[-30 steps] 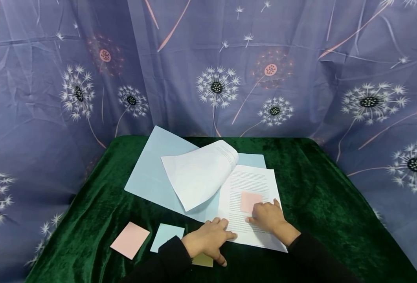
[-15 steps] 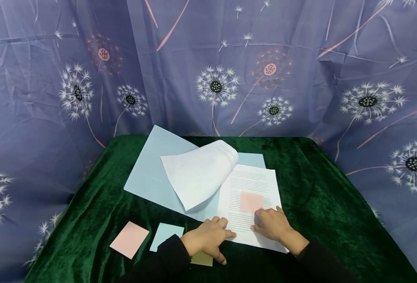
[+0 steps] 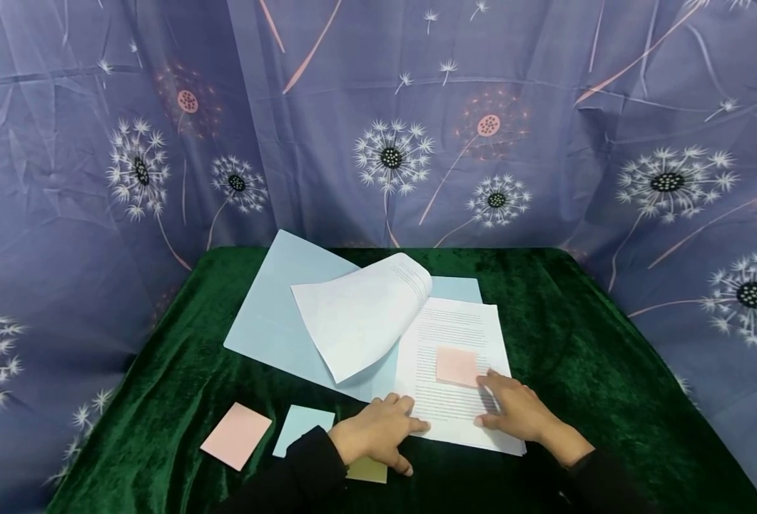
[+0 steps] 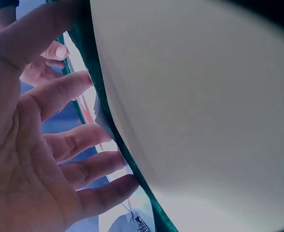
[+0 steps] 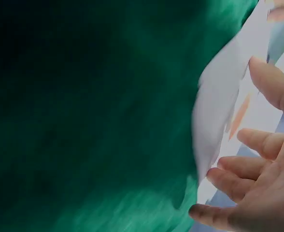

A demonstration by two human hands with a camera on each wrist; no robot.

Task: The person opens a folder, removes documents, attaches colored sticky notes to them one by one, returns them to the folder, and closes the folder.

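Observation:
A pink sticky note (image 3: pixel 456 365) lies on a printed page (image 3: pixel 449 417), the top sheet of a stack in a light blue folder (image 3: pixel 291 293). My right hand (image 3: pixel 521 412) is at the page's right side, index fingertip by the note's lower right corner, thumb over the text. Its fingers are spread and loosely bent in the right wrist view, with nothing between them. My left hand (image 3: pixel 379 432) rests with fingers spread at the stack's lower left corner; in the left wrist view its fingertips (image 4: pixel 114 160) touch the paper edge.
A turned-over sheet (image 3: pixel 359 318) curls up across the folder. In front lie a pink sticky pad (image 3: pixel 236 437), a light blue pad (image 3: pixel 302 425) and a yellow pad (image 3: pixel 368 470) partly under my left hand. Green velvet cloth (image 3: pixel 583 357) covers the table; a dandelion curtain (image 3: pixel 545 86) hangs behind.
My right hand has slid off the pink sticky note toward the right and its fingers have opened out. The note stays on the page. The left hand has not moved.

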